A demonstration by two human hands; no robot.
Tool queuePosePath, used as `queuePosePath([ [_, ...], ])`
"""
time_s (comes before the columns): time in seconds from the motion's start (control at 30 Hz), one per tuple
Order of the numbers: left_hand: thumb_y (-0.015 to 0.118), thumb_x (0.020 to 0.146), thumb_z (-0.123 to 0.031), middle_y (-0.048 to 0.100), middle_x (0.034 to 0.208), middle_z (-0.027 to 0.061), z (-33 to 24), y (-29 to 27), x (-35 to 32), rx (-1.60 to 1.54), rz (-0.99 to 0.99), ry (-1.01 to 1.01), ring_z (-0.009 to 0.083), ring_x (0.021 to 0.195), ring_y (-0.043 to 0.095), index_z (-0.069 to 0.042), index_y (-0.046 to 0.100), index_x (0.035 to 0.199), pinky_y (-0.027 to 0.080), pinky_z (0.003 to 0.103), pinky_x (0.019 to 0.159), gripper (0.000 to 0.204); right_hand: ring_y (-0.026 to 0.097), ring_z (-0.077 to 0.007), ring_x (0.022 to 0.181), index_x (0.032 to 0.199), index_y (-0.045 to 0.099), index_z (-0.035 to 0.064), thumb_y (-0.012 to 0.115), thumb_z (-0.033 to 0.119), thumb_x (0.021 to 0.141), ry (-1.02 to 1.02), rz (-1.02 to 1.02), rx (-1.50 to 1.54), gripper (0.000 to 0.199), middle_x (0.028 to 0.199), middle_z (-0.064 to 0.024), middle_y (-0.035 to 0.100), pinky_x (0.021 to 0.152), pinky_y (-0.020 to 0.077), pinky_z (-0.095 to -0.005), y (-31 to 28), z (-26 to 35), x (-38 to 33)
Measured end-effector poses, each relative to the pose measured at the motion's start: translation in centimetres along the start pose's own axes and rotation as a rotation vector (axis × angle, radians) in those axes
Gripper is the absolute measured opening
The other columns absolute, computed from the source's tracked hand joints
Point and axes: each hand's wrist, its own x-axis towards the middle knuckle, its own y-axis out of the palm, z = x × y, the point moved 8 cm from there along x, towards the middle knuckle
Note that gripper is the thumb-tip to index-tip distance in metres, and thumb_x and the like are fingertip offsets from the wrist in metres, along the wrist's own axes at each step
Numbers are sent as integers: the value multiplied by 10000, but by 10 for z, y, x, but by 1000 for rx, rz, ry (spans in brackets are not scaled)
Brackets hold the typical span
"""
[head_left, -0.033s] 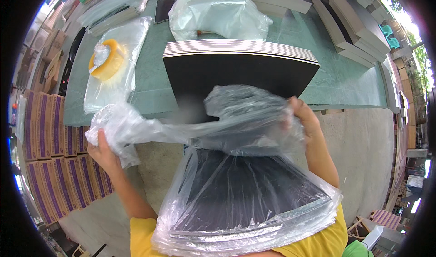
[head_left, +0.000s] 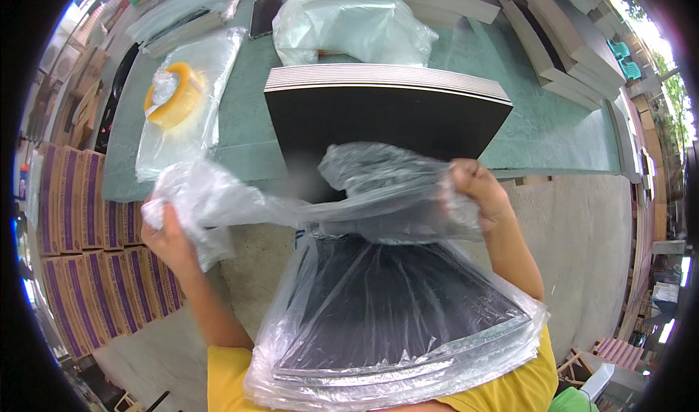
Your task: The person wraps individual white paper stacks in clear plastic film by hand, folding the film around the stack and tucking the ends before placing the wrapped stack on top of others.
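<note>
A stack of black boards point(head_left: 408, 317) leans against my body inside a clear plastic bag point(head_left: 378, 193). Both hands hold the bag's loose top end, stretched between them. My left hand point(head_left: 169, 239) grips a bunched corner at the left. My right hand point(head_left: 475, 188) grips the crumpled plastic at the right. Just beyond the bag, a second stack of black boards with pale edges point(head_left: 386, 110) lies on the green table point(head_left: 553, 132).
A yellow tape roll point(head_left: 173, 95) lies on a flat plastic bag at the table's left. A heap of clear bags point(head_left: 349, 22) and a dark phone point(head_left: 263, 15) lie farther back. Purple-printed cartons point(head_left: 84, 266) stand at the left, grey boards point(head_left: 561, 41) at the upper right.
</note>
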Motion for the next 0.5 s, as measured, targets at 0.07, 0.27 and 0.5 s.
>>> queuePosePath([
  [0.07, 437, 653, 55, 605, 871, 131, -50, 57, -13, 69, 298, 236, 173, 772, 578, -6, 575, 878, 455, 283, 688, 271, 569, -113, 600, 731, 567, 45, 571, 230, 806, 6, 123, -113, 200, 670, -58, 584, 530, 454, -211, 32, 2, 9],
  [0.27, 551, 701, -20, 511, 622, 21, -109, 169, -84, -505, 1099, -25, 67, 561, 466, -20, 542, 792, 372, 220, 500, 92, 397, -39, 510, 624, 492, 76, 629, 256, 766, 110, 132, -77, 268, 570, 31, 463, 453, 315, -194, 75, -1, 17],
  [0.5, 641, 732, -113, 504, 641, -17, -118, 191, -107, -248, 1105, -38, 42, 580, 445, -45, 547, 722, 355, 203, 506, 117, 410, -54, 492, 656, 508, 74, 470, 433, 834, 87, -81, -27, 402, 571, 17, 489, 447, 335, -207, 79, -13, 30],
])
